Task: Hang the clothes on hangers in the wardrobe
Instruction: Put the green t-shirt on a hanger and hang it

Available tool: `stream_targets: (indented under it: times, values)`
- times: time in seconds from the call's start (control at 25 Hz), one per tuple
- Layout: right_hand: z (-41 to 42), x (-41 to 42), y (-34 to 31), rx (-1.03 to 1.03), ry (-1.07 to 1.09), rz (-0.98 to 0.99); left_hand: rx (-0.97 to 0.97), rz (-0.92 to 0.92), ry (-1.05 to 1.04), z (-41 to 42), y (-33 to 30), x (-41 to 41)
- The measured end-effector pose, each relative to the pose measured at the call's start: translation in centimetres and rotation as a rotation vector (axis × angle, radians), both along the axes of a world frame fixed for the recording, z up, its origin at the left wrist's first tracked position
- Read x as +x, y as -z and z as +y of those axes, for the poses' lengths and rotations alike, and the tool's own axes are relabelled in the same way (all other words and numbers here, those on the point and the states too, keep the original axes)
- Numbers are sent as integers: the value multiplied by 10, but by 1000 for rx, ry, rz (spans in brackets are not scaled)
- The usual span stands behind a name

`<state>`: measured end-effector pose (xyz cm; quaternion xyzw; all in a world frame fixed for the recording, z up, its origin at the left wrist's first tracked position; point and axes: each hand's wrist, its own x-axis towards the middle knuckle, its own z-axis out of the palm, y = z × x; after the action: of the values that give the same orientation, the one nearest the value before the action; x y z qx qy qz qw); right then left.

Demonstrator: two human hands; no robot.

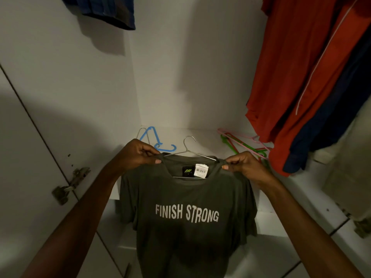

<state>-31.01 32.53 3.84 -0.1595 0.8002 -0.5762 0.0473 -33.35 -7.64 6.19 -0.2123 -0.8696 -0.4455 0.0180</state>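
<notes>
The grey-green T-shirt [186, 213] carries the words "FINISH STRONG" in pale block capitals across its chest. Inside the back of its collar sits a small black brand label [188, 171] with a yellow-green logo, its lettering too small to read. Just beside that label hangs a white tag [201, 170] printed with barcodes; its digits cannot be made out.

White wardrobe shelf [200, 137] with blue hanger [154, 138] left, pink-green hangers [243, 144] right.
</notes>
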Motion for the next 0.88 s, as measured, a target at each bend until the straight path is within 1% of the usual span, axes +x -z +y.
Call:
stream_targets:
  times: [0.08, 0.16, 0.24, 0.32, 0.4, 0.52, 0.56, 0.68, 0.72, 0.88]
  values:
    - [-5, 13, -7, -73, 56, 45, -72, -14, -45, -7, 1, 5]
    - [-9, 29, -13, -106, 88, 64, -158, -74, -72, -17, 9, 8]
    - [-10, 44, -21, -127, 131, 72, -217, -112, -49, -28, 16, 16]
    - [-12, 60, -34, -150, 196, 86, -215, -91, 0, -35, 15, 25]
    - [-18, 78, -57, -128, 258, 123, -192, -46, 8, -42, 0, 34]
    - [-19, 96, -92, 6, 264, 216, -95, 41, -38, -45, -29, 33]
    - [-20, 103, -103, 17, 296, 247, -23, 50, -38, -48, -37, 31]
    - [-20, 118, -137, 26, 460, 366, 283, 61, -46, -45, -69, 26]
    - [-18, 121, -147, 32, 514, 406, 342, 74, -58, -40, -79, 24]
    - [-6, 128, -193, 141, 693, 542, 387, 143, -40, -15, -125, 5]
